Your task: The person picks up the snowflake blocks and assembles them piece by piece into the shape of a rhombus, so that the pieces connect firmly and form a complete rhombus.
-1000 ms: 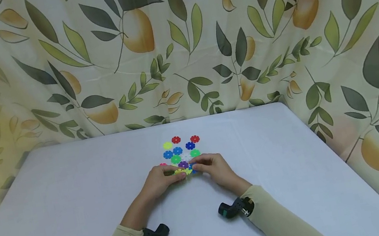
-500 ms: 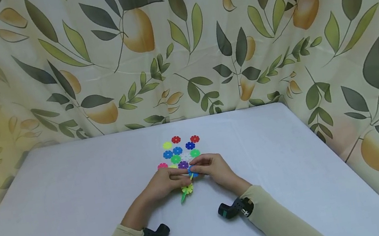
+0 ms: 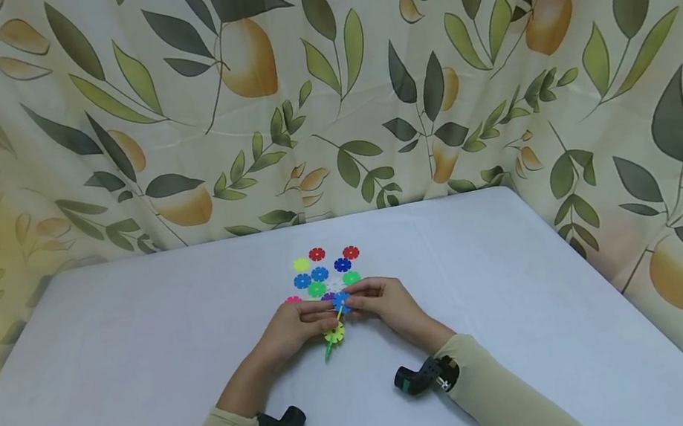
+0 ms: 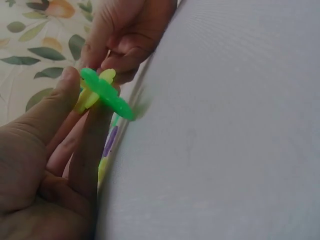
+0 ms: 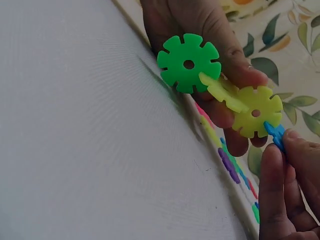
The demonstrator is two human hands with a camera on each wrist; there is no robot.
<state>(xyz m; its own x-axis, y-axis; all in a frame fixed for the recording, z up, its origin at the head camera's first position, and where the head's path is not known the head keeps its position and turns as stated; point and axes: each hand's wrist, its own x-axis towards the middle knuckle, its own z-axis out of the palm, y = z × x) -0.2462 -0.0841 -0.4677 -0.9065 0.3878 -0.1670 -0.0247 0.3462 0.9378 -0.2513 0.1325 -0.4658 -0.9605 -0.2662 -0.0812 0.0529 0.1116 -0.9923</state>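
My left hand (image 3: 293,327) pinches a short chain of notched plastic discs between thumb and fingers. In the right wrist view the chain shows a green disc (image 5: 186,52), a slanted yellow disc (image 5: 223,95) and another yellow disc (image 5: 267,105), slotted together. My right hand (image 3: 387,303) pinches a blue disc (image 5: 276,136) by thumb and fingertips. The blue disc's edge meets the outer yellow disc's rim; how deep it sits in a slot I cannot tell. In the left wrist view the green disc (image 4: 111,95) partly covers the yellow one, and the blue disc is mostly hidden.
Several loose discs lie on the white table (image 3: 137,368) beyond my hands, among them a red disc (image 3: 317,254), a dark blue disc (image 3: 342,265) and a green disc (image 3: 351,278). A patterned curtain (image 3: 352,113) hangs behind the table's far edge.
The chain has turned, so its green and yellow end now points down toward me. The blue disc has risen slightly and faces the head camera more. Both hands stay nearly in place.
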